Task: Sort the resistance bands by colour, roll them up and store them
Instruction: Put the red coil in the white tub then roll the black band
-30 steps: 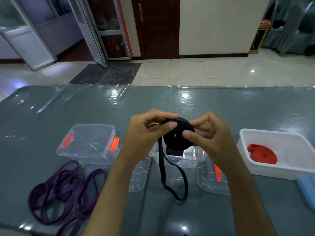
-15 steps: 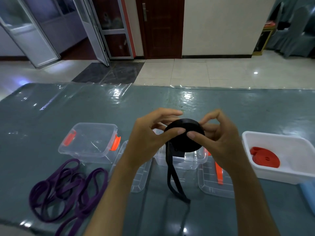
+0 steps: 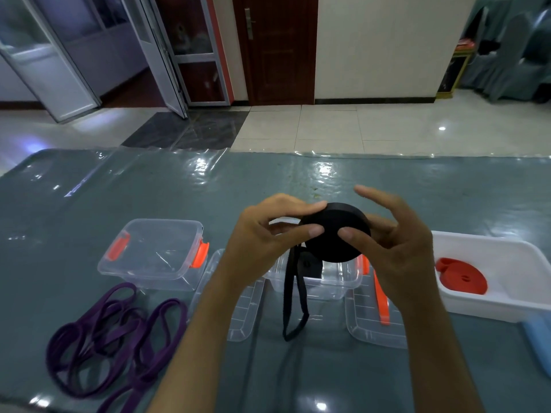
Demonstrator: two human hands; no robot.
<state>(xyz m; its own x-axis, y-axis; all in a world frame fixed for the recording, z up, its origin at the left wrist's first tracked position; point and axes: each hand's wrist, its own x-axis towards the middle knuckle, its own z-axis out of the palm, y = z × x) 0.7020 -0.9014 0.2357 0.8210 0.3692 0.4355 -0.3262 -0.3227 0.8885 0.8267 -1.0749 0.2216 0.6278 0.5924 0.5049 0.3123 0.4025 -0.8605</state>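
Above the grey table (image 3: pixel 149 198), a half-rolled black band (image 3: pixel 334 234) is pinched by the left hand (image 3: pixel 262 242) and thumbed by the half-open right hand (image 3: pixel 396 248).

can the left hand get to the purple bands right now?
Probably not yet: the left hand pinches the black roll, whose tail still hangs unrolled. The purple bands lie uncovered on its side, so the way looks free once that grip lets go.

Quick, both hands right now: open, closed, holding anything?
Left hand: closed, thumb and fingers pinching the black band roll.
Right hand: thumb pressing the same roll, upper fingers lifted off; loose tail hangs below.
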